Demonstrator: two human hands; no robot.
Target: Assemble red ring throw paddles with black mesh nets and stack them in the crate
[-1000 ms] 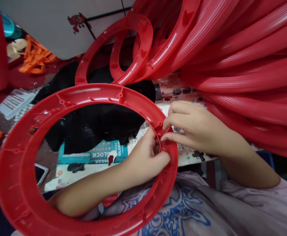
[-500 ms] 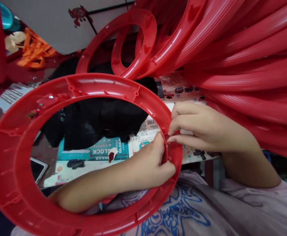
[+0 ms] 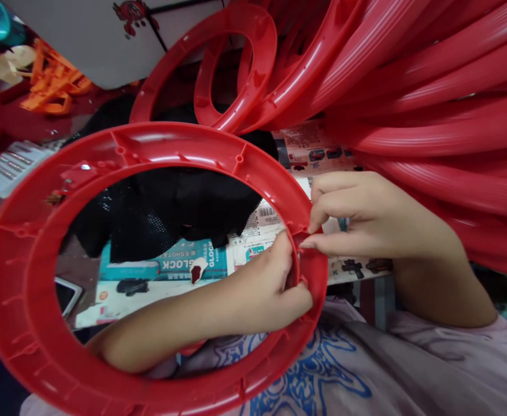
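Note:
A large red plastic ring [image 3: 149,393] is held up in front of me, its ribbed hollow side facing me. My left forearm passes through its opening, and my left hand [image 3: 279,283] is closed around the right side of the inner rim. From the right, my right hand [image 3: 344,216] reaches to the ring's outer edge with thumb and fingers pinched at the channel. Whatever lies between those fingertips is too small or hidden to make out. A small fitting with shiny metal screws [image 3: 84,167] sits in the channel at the upper left.
Several red rings [image 3: 253,75] and a pile of curved red tubes [image 3: 444,138] lie behind and to the right. Below are black cloth [image 3: 184,202] and printed cardboard [image 3: 144,271]. Orange plastic parts [image 3: 54,81], a clear box of screws [image 3: 14,164] and a phone [image 3: 69,294] are at left.
My right hand has shifted slightly right, its fingertips now nearer the ring's outer edge. The ring has moved slightly right in view, and my left hand keeps its hold.

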